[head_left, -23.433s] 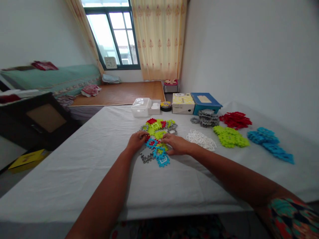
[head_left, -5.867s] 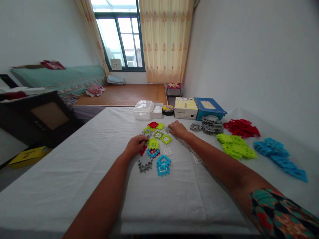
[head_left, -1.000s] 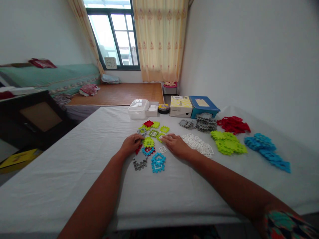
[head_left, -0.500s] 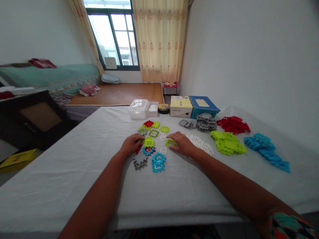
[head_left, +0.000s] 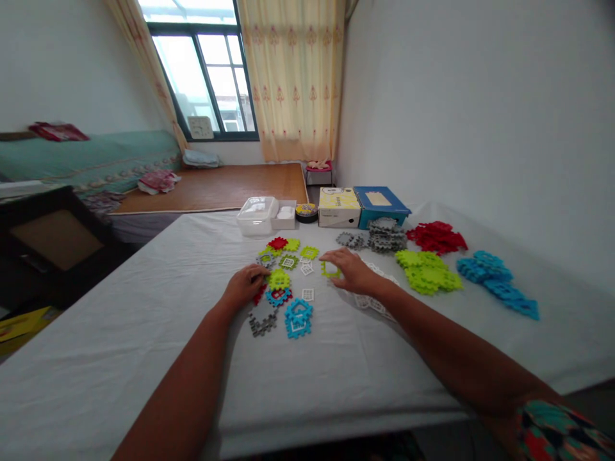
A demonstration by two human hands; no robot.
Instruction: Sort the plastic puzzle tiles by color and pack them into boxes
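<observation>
Pinching lime-green toothed frame (head_left: 330, 275) by edge in right hand (head_left: 353, 272), centre of view. Curling left hand (head_left: 245, 285) beside lime-green tile (head_left: 279, 280), left of centre; cannot tell if gripping. Apparently mid-handling of single frame; next move seems to call for steady edge hold. Nearby: white lattice squares (head_left: 308, 294) between hands; blue tiles (head_left: 300, 314) lower centre; red stack (head_left: 435, 237) at right. White pile (head_left: 369, 302) partly blocked by right arm (head_left: 427, 339).

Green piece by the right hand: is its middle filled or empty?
Looks empty: only pale cloth shows inside the green piece, and white grids lie apart from it.
</observation>
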